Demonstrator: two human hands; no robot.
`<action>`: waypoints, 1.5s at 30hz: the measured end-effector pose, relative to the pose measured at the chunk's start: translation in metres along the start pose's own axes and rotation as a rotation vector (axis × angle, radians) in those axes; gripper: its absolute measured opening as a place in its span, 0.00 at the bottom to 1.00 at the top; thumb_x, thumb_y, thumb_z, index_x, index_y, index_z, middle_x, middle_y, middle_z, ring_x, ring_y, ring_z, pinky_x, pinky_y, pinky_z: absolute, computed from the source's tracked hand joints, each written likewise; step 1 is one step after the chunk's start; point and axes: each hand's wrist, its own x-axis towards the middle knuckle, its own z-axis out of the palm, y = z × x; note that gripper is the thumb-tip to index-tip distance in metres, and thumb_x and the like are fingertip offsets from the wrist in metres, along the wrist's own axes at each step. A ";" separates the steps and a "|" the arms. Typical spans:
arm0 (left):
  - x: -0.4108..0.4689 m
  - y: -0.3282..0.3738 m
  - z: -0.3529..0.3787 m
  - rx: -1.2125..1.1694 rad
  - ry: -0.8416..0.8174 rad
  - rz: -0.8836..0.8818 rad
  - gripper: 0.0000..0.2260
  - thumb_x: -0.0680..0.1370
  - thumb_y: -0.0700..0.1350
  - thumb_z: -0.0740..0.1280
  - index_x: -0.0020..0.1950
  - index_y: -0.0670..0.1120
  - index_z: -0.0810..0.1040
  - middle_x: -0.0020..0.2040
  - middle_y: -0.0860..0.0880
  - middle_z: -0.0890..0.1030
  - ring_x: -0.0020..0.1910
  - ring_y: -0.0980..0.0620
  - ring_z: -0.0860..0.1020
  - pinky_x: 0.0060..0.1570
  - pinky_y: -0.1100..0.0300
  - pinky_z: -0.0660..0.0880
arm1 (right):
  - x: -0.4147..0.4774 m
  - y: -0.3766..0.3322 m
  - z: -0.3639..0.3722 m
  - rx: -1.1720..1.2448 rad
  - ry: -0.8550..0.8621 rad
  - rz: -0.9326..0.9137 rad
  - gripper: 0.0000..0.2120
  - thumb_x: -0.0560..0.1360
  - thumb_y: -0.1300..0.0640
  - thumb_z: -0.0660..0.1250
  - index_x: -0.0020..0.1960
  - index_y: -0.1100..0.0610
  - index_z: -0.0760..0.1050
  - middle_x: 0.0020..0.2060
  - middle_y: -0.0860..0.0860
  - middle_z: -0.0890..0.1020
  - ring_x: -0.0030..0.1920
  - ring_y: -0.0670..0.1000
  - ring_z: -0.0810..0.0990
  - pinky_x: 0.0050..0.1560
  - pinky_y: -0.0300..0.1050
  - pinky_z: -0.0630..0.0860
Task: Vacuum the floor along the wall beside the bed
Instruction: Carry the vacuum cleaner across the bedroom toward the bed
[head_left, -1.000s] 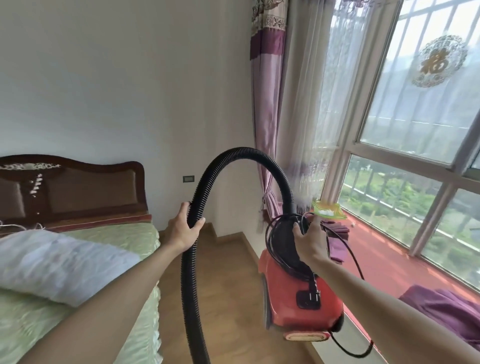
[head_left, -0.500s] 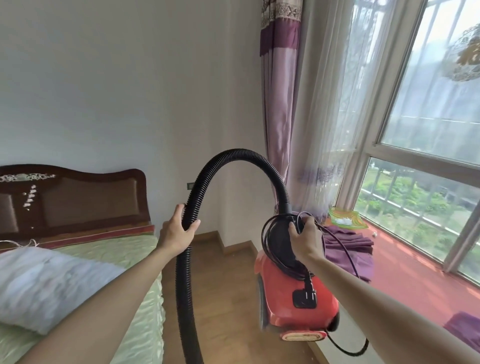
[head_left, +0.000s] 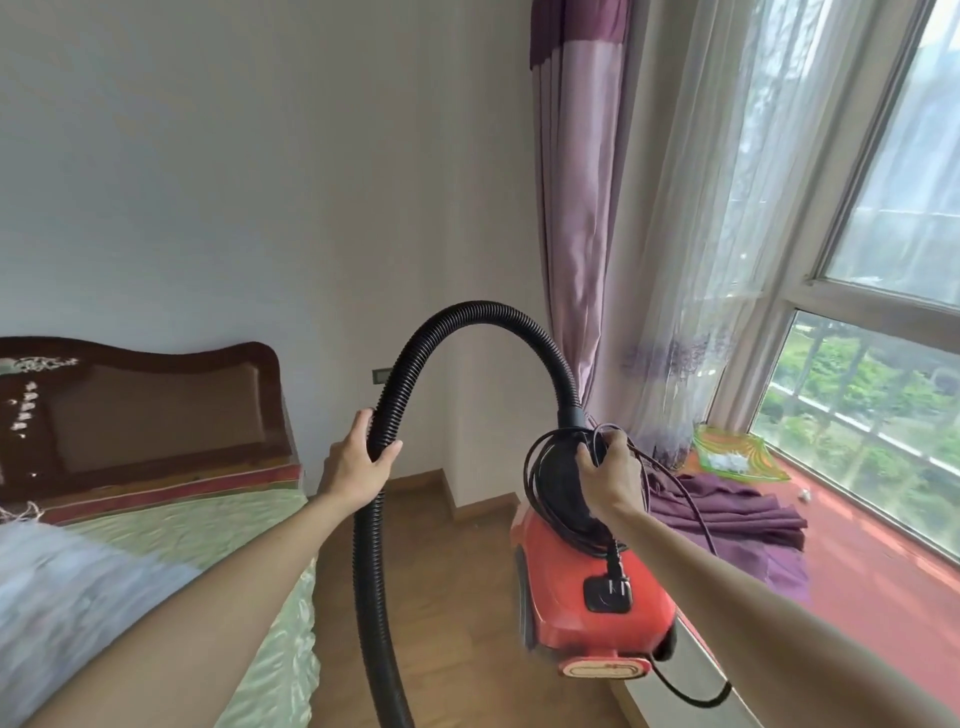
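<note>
The left hand (head_left: 358, 465) curls around the ribbed black plastic hose (head_left: 447, 322); the right hand (head_left: 605, 467) grips the red canister vacuum (head_left: 587, 587) by its cord-wrapped handle, carried above the wooden floor (head_left: 457, 597), likely for positioning.

The black ribbed vacuum hose (head_left: 370, 571) leaves the frame at the bottom edge, its nozzle end out of sight. The right hand (head_left: 610, 470) and a coiled black power cord (head_left: 532, 470) cover the top of the red canister vacuum cleaner (head_left: 556, 587), so what the fingers curl round cannot be made out. The cleaner's left side is smeared, and the label on its pale front plate (head_left: 605, 666) is unreadable. Both forearms are cropped below. The green-covered bed (head_left: 208, 519) and its blurred white pillow (head_left: 78, 597) run off left. A small dark wall plate (head_left: 382, 375) is too small to identify, as are the white bits (head_left: 727, 460) in the green patterned dish (head_left: 711, 436).
</note>
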 end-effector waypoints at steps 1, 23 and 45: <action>0.012 0.002 0.007 -0.021 -0.005 0.008 0.17 0.80 0.52 0.68 0.64 0.52 0.65 0.48 0.47 0.81 0.36 0.48 0.81 0.31 0.58 0.75 | 0.012 0.000 0.002 -0.009 0.006 0.007 0.12 0.80 0.51 0.63 0.59 0.57 0.67 0.45 0.55 0.77 0.43 0.61 0.79 0.45 0.56 0.79; 0.221 0.040 0.185 -0.003 -0.362 0.272 0.24 0.81 0.54 0.66 0.73 0.50 0.64 0.52 0.46 0.82 0.50 0.39 0.80 0.48 0.52 0.76 | 0.142 0.072 0.030 -0.102 0.333 0.300 0.11 0.79 0.50 0.64 0.56 0.54 0.67 0.46 0.60 0.80 0.42 0.64 0.81 0.43 0.62 0.80; 0.106 0.059 0.409 0.003 -1.001 0.787 0.27 0.80 0.50 0.67 0.76 0.49 0.62 0.50 0.35 0.82 0.51 0.32 0.80 0.51 0.45 0.75 | -0.056 0.199 0.079 -0.050 0.852 0.975 0.11 0.79 0.53 0.64 0.57 0.58 0.70 0.44 0.55 0.78 0.50 0.63 0.79 0.50 0.54 0.78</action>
